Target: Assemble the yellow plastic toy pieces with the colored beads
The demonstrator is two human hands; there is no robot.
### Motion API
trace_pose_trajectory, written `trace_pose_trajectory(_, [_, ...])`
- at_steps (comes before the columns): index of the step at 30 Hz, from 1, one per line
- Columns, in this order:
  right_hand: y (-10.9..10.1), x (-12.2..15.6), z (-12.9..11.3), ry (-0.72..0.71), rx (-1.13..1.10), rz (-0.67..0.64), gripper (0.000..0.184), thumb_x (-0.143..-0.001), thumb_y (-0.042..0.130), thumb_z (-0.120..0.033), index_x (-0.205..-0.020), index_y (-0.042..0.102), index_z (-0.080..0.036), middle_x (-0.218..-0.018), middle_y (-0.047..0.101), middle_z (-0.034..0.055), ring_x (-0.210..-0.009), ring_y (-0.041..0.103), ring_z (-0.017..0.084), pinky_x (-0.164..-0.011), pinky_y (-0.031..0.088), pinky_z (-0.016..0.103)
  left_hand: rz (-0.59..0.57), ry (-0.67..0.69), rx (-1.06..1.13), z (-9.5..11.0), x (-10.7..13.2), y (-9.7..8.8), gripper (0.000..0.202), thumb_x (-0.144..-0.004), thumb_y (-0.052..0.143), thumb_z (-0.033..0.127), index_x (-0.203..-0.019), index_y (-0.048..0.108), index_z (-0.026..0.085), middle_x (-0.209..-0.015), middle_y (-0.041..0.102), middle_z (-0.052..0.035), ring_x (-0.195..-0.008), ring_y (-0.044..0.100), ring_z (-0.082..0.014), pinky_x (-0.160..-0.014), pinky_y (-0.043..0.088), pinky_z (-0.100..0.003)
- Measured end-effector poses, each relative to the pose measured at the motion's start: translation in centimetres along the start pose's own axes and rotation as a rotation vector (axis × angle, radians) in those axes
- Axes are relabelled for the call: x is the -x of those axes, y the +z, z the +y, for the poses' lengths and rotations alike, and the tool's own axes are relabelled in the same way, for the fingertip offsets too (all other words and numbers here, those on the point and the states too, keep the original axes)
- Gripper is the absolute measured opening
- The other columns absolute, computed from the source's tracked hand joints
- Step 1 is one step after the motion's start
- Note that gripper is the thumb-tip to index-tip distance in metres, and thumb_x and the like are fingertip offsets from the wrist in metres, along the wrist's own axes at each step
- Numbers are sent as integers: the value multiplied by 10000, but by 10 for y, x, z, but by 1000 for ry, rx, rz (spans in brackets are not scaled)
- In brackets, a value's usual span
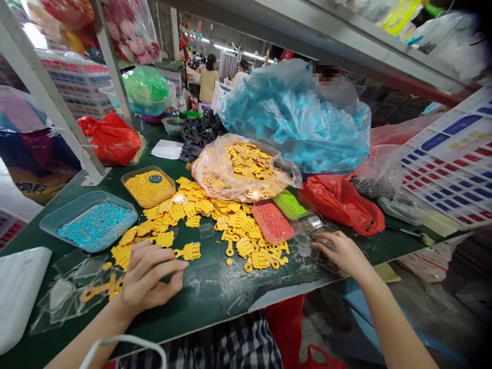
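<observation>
My left hand [154, 277] is curled over the table's left front, thumb and index tips close together; anything between them is too small to make out. Just beyond its fingers lies a yellow plastic piece [191, 251] with rows of coloured beads in it. My right hand [340, 252] reaches in from the right, fingers apart, over thin clear plastic pieces [303, 248]. Between the hands spreads a heap of yellow plastic parts [240, 225], some with ring ends. A tray of red beads [272, 220] and a tray of green beads [291, 204] stand near my right hand.
A blue-bead tray [94, 225] and a yellow-bead tray [149, 187] stand at left. Clear sheets [63, 292] lie by my left forearm. Behind are an open bag of yellow parts [249, 164], a large blue bag [295, 118] and black parts [200, 130]. A red bag [342, 202] lies right.
</observation>
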State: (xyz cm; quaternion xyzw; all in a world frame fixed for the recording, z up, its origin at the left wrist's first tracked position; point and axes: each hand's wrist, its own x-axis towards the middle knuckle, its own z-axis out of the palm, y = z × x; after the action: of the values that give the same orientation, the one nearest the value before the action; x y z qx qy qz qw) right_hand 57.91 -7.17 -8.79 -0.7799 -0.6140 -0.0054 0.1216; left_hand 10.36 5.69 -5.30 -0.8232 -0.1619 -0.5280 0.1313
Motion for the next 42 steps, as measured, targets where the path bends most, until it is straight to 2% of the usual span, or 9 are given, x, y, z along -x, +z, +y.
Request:
trace_pose_trajectory(7, [-13,-11,-5,-45,-82,-2,442,-878,407,-503,-979,738,-228,-924,727,109,-837,676,284,-744,524,400,15,-88,26,1,0,2,173,-791,581,102,-827,591,271,-670,596,31,-637,562,-139,-659,469,-313])
trace_pose_trajectory(11, [-26,-1,-59,-117,-64,298,395,-926,412,-494,-1021,695,-235,-825,690,89,-744,639,257,-719,491,396,22,-128,38,0,1,5,170,-800,576,89,-843,585,253,-694,604,24,-663,562,-139,-680,460,-308])
trace_pose_trajectory(14, [-26,8,-119,-198,-295,387,272,-964,449,-401,-1049,653,-243,-802,672,46,-707,631,190,-701,496,318,-17,-152,63,1,3,7,170,-805,575,78,-857,584,239,-735,620,16,-693,564,-134,-704,449,-302])
trace_pose_trajectory(20, [-5,-12,-226,-451,-488,204,248,-985,433,-359,-955,631,-213,-792,704,44,-712,649,175,-635,484,288,-197,-190,173,0,9,7,150,-801,553,126,-812,631,254,-794,655,5,-811,599,-159,-830,421,-349])
trace_pose_trajectory(26, [6,-48,-288,-609,-663,-106,150,-969,449,-318,-930,550,-214,-729,699,-7,-682,637,155,-649,460,292,-298,-378,255,-10,14,10,245,-868,578,275,-1099,564,194,-952,682,-73,-896,621,-199,-820,485,-351])
trace_pose_trajectory(30, [21,-57,-304,-638,-828,-229,104,-967,435,-305,-953,492,-219,-782,701,2,-690,653,152,-660,483,296,-273,-493,291,-16,15,14,164,-934,528,264,-1065,594,192,-863,690,-46,-818,630,-164,-754,506,-306])
trace_pose_trajectory(34, [38,-55,-302,-690,-837,-87,85,-960,456,-285,-963,504,-215,-888,685,46,-818,666,178,-743,508,332,-193,-507,245,-20,13,15,100,-913,583,218,-980,650,189,-829,715,-38,-777,641,-150,-727,516,-292])
trace_pose_trajectory(37, [45,-52,-299,-638,-887,-74,64,-946,486,-267,-974,518,-219,-902,685,41,-825,667,177,-743,508,328,-203,-529,280,-19,10,16,60,-884,632,206,-916,679,188,-790,729,-22,-734,652,-136,-708,530,-277])
trace_pose_trajectory(42, [48,-48,-299,-606,-893,-21,28,-888,574,-203,-904,569,-225,-833,663,-9,-790,627,150,-722,470,285,-262,-800,404,-14,11,19,124,-890,622,286,-867,700,192,-826,747,-28,-745,690,-144,-696,571,-271])
